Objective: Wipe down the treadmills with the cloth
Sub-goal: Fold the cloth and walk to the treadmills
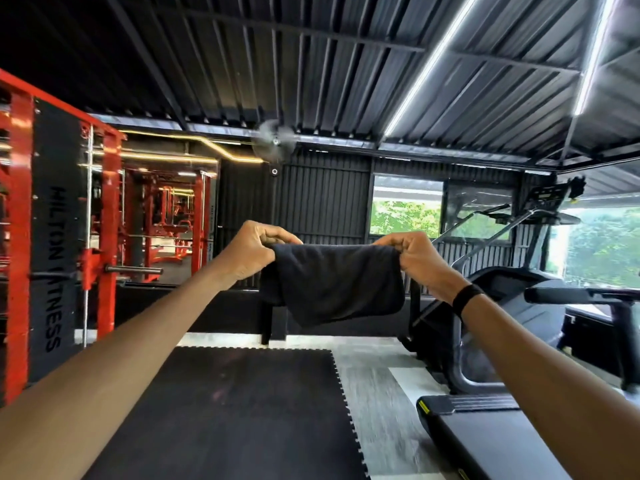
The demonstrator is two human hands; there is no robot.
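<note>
Right now the black cloth [332, 282] hangs stretched in mid-air between your hands, raised at arm's length, its lower edge sagging free. Your left hand [252, 251] pinches its upper left corner; your right hand [415, 258] grips the upper right corner. Below and to the right lies a treadmill [491, 441] deck, well apart from the cloth.

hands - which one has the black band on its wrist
The right hand: a black wristband circles its wrist. The left hand has a bare wrist. Both pinch the top edge of the black cloth.
</note>
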